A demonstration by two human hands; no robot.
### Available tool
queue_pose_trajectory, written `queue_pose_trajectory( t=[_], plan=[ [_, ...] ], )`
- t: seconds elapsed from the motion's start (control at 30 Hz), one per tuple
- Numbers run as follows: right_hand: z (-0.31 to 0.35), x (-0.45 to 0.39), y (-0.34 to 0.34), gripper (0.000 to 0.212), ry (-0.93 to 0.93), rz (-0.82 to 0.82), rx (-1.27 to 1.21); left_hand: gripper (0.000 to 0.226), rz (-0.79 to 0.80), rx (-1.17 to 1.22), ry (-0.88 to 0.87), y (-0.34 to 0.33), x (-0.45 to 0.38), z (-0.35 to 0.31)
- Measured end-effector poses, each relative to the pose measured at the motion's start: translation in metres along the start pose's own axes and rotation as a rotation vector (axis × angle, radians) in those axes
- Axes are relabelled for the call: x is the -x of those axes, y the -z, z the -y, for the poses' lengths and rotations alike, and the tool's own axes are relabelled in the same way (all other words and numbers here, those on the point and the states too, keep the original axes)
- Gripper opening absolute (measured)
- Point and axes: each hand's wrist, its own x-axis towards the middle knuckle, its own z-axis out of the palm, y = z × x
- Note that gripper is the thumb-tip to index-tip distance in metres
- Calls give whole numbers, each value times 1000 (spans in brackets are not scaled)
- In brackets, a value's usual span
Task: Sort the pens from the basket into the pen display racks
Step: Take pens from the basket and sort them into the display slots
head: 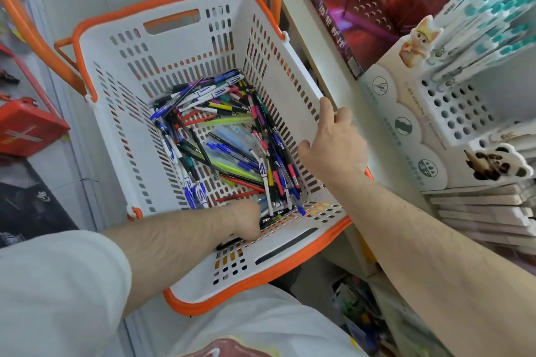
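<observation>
A white slotted basket [121,112] with an orange rim holds a heap of mixed pens [226,139] on its floor. My left hand [246,218] reaches down into the near end of the basket among the pens, with its fingers hidden below the wrist; whether it holds a pen I cannot tell. My right hand [336,142] grips the basket's right rim, thumb inside the wall. To the right stands a white pen display rack [458,112] with many holes, and white pens with teal caps [493,17] fill its upper rows.
A dark red display box with holes [377,2] stands at the back right. A stack of flat boxes [481,211] lies below a panda cutout [499,162]. An orange case [26,127] sits at the left. Orange basket handles [34,37] rise behind the basket.
</observation>
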Motion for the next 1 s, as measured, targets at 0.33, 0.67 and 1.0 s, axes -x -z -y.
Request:
queue_pose_trajectory(
  t=[0.33,0.67,1.0],
  plan=[
    [2,3,3,75,-22,23,-119,21,-426,531,185,31,-18,-6],
    [-7,1,21,64,-117,120,-576,81,-451,1130,682,68,-80,-58],
    [-11,4,20,58,-125,81,-657,48,-352,1843,233,58,-93,-42]
  ],
)
